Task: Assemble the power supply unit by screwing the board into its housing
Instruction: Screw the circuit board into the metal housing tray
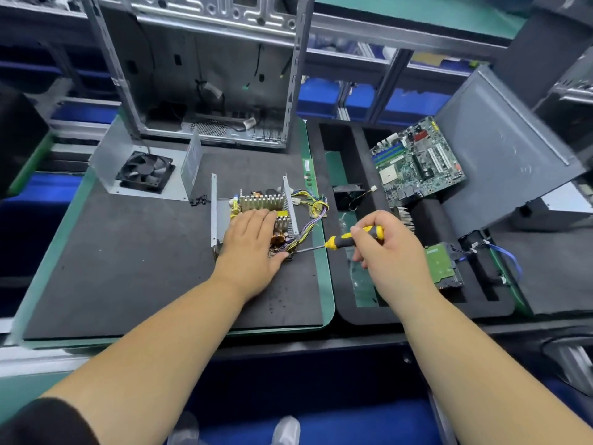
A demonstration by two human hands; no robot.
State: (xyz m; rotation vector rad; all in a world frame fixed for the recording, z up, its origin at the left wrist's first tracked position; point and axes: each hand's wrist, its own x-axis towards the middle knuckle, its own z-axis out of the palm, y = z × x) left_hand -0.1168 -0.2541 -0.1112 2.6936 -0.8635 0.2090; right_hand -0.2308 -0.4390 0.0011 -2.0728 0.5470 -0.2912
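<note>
Yellow-handled screwdriver point(353, 239), gripped in the right hand point(385, 248), meets the board point(266, 216) at its near corner, mid-frame in its housing point(214, 213), while the left hand point(253, 242) presses flat, fingers point(256, 216) straight, apparently steadying it.

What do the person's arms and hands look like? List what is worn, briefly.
Both forearms are bare to the elbow. The left hand and right hand wear no gloves, and no rings or watch show. A dark sleeve covers the left upper arm; the right arm shows no sleeve in frame.
</note>
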